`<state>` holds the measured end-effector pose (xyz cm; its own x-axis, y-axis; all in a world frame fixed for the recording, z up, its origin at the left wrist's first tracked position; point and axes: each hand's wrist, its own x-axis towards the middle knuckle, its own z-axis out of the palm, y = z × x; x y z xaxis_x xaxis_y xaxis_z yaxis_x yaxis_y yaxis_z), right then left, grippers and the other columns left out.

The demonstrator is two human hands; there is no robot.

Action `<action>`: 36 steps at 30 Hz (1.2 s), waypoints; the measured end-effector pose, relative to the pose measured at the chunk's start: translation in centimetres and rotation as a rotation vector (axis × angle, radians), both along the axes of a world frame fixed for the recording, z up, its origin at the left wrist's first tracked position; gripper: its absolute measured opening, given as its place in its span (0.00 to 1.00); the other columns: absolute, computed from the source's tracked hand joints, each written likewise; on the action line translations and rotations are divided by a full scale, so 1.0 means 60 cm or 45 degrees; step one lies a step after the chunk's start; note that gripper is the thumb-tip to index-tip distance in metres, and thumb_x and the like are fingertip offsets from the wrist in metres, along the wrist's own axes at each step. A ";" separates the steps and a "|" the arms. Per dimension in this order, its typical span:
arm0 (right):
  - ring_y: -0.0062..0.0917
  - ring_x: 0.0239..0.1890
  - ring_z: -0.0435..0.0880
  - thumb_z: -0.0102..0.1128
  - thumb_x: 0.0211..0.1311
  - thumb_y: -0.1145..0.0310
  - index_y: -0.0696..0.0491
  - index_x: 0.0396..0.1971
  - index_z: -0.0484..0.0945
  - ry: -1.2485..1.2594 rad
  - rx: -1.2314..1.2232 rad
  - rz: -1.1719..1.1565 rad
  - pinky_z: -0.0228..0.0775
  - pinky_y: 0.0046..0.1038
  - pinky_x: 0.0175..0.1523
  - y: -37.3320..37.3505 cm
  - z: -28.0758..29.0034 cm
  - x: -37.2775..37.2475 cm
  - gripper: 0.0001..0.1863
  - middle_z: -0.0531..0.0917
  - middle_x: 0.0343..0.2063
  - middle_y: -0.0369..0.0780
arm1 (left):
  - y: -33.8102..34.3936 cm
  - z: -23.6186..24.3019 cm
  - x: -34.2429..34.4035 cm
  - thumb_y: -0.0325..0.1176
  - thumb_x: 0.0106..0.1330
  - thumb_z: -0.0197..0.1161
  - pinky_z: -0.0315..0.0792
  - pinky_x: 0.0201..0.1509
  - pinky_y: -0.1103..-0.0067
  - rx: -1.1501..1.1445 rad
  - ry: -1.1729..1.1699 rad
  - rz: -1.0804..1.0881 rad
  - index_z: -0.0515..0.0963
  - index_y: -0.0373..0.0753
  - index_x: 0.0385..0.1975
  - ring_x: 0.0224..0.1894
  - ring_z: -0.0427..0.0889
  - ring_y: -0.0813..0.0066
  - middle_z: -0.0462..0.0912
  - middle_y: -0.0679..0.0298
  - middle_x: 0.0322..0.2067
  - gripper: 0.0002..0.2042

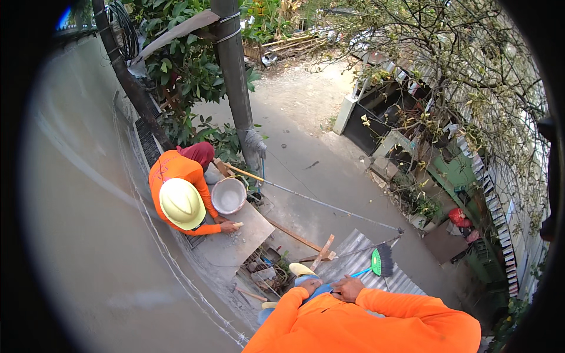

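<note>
Both of my orange-sleeved arms reach in from the lower edge, ending over my blue-jeaned legs. My left hand [310,286] rests on the leg with nothing visible in it, its fingers laid loosely. Close beside it, my right hand [348,288] lies over the lap, fingers partly stretched toward the left. A broom [382,260] with a green head and dark bristles lies just beyond the right hand. Its blue handle disappears at that hand; I see no grip around it. A yellowish shoe [301,269] shows beyond my left hand.
A co-worker in a pale yellow hard hat [182,203] crouches on a board [253,230], holding a small pale piece beside a bucket [229,196]. Barbed wire [176,267] runs along the left wall. A long pole [318,200], timber [297,236], corrugated sheet [347,252] and hammer [250,293] lie nearby.
</note>
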<state>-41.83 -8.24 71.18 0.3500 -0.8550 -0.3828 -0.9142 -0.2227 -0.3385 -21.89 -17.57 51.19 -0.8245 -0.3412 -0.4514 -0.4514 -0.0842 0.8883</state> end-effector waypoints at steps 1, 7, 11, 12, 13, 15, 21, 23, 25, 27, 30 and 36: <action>0.29 0.55 0.84 0.59 0.67 0.51 0.45 0.37 0.89 -0.042 -0.029 -0.024 0.65 0.55 0.70 0.001 0.003 0.002 0.16 0.84 0.57 0.33 | 0.002 -0.004 0.002 0.49 0.77 0.47 0.58 0.75 0.69 0.042 -0.051 -0.008 0.80 0.39 0.60 0.69 0.72 0.58 0.79 0.53 0.62 0.24; 0.32 0.54 0.84 0.57 0.69 0.52 0.45 0.39 0.87 -0.176 -0.187 0.133 0.64 0.57 0.71 -0.004 0.034 0.015 0.15 0.87 0.52 0.31 | 0.008 -0.009 0.012 0.50 0.78 0.42 0.57 0.76 0.69 0.047 -0.086 0.002 0.79 0.40 0.61 0.69 0.71 0.58 0.77 0.53 0.64 0.26; 0.31 0.51 0.87 0.62 0.67 0.54 0.48 0.37 0.87 -0.304 -0.073 -0.107 0.71 0.48 0.67 0.011 0.078 0.021 0.14 0.88 0.48 0.32 | -0.006 0.041 0.031 0.52 0.79 0.43 0.57 0.77 0.70 0.068 -0.153 0.018 0.79 0.42 0.61 0.70 0.71 0.60 0.77 0.54 0.65 0.26; 0.31 0.49 0.87 0.62 0.67 0.54 0.48 0.37 0.87 -0.348 -0.172 -0.124 0.74 0.45 0.64 0.019 0.088 0.020 0.14 0.89 0.46 0.32 | -0.011 0.061 0.036 0.51 0.78 0.45 0.58 0.76 0.70 0.069 -0.142 0.041 0.79 0.43 0.62 0.70 0.71 0.60 0.77 0.55 0.64 0.24; 0.32 0.46 0.88 0.62 0.67 0.54 0.49 0.37 0.87 -0.397 -0.307 -0.122 0.78 0.43 0.61 0.028 0.096 0.018 0.14 0.89 0.44 0.32 | -0.013 0.085 0.041 0.51 0.78 0.47 0.60 0.75 0.70 0.099 -0.151 0.069 0.79 0.45 0.62 0.69 0.72 0.60 0.77 0.55 0.64 0.23; 0.32 0.45 0.88 0.64 0.65 0.54 0.49 0.38 0.87 -0.387 -0.296 -0.227 0.82 0.39 0.50 0.042 0.105 0.013 0.14 0.89 0.43 0.36 | -0.020 0.132 0.043 0.49 0.77 0.51 0.63 0.73 0.71 0.092 -0.078 0.099 0.80 0.46 0.60 0.68 0.74 0.62 0.80 0.56 0.62 0.21; 0.39 0.39 0.88 0.65 0.66 0.58 0.51 0.39 0.85 -0.507 -0.267 -0.536 0.82 0.38 0.43 0.061 0.112 0.011 0.12 0.88 0.39 0.42 | -0.009 0.292 0.053 0.41 0.70 0.66 0.71 0.66 0.71 -0.044 0.199 0.212 0.82 0.42 0.57 0.60 0.81 0.62 0.85 0.57 0.55 0.18; 0.39 0.39 0.87 0.65 0.66 0.59 0.52 0.39 0.84 -0.531 -0.345 -0.511 0.81 0.38 0.44 0.062 0.123 0.016 0.11 0.88 0.38 0.43 | -0.003 0.336 0.061 0.40 0.68 0.68 0.71 0.65 0.70 -0.179 0.234 0.217 0.81 0.42 0.57 0.59 0.82 0.61 0.85 0.56 0.55 0.19; 0.40 0.38 0.87 0.65 0.67 0.61 0.53 0.40 0.84 -0.501 -0.372 -0.514 0.81 0.38 0.43 0.062 0.140 0.017 0.11 0.88 0.37 0.43 | 0.001 0.366 0.067 0.40 0.67 0.69 0.73 0.64 0.70 -0.285 0.290 0.201 0.81 0.41 0.58 0.58 0.82 0.60 0.84 0.56 0.55 0.21; 0.39 0.36 0.87 0.66 0.67 0.63 0.55 0.40 0.84 -0.486 -0.389 -0.510 0.81 0.36 0.41 0.056 0.154 0.014 0.10 0.87 0.35 0.43 | 0.002 0.379 0.069 0.38 0.68 0.68 0.73 0.63 0.70 -0.262 0.318 0.164 0.81 0.41 0.57 0.57 0.83 0.59 0.85 0.55 0.54 0.20; 0.39 0.35 0.87 0.65 0.68 0.64 0.55 0.41 0.84 -0.607 -0.412 -0.631 0.80 0.36 0.41 0.038 0.162 0.009 0.11 0.87 0.32 0.43 | 0.000 0.372 0.063 0.36 0.69 0.65 0.74 0.63 0.69 -0.210 0.282 0.252 0.82 0.40 0.55 0.56 0.84 0.54 0.85 0.52 0.53 0.17; 0.40 0.36 0.88 0.64 0.69 0.64 0.54 0.44 0.86 -0.689 -0.152 -0.832 0.79 0.35 0.41 -0.015 0.153 -0.004 0.11 0.88 0.33 0.46 | -0.006 0.334 0.047 0.33 0.69 0.64 0.77 0.55 0.70 -0.271 0.179 0.382 0.84 0.37 0.51 0.49 0.87 0.56 0.87 0.51 0.47 0.13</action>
